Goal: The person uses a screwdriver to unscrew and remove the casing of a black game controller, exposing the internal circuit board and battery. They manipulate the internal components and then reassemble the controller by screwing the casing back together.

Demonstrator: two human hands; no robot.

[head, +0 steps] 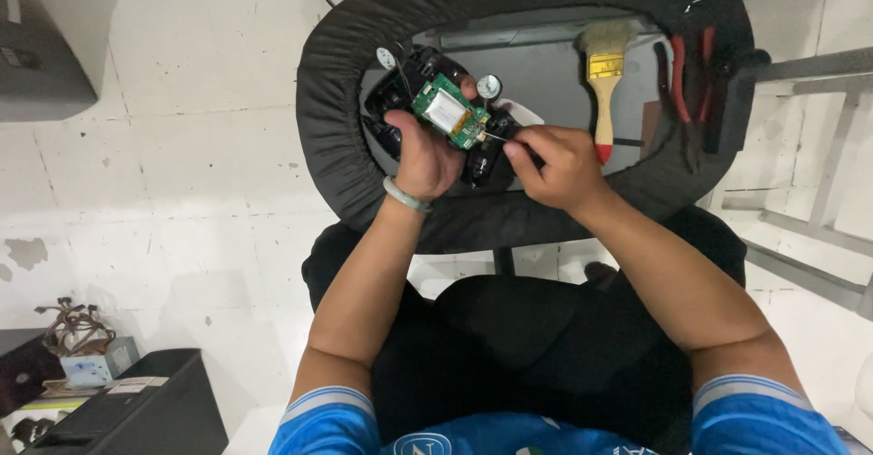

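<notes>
while left hand (426,155) fingers clasp green circuit board (447,111), right hand (555,166) fingers pinch thin wire (496,136).

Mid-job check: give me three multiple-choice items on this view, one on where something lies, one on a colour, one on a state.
1. Where does the paintbrush lie?
A. On the grey tray, right of the hands
B. On the floor by the black boxes
C. On the person's lap

2. What colour is the circuit board on the opened black controller?
A. Red
B. Green
C. Blue

3. What is the right hand doing?
A. Resting open and flat on the tray
B. Gripping the red-handled pliers
C. Pinching a thin tool whose tip is at the board's edge

Answers:
1. A: the brush lies on the tray beside the red-handled pliers.
2. B: the board held by the left hand is green, with a silver-white block on it.
3. C: its fingers are closed on a thin shaft that reaches the board.
</notes>
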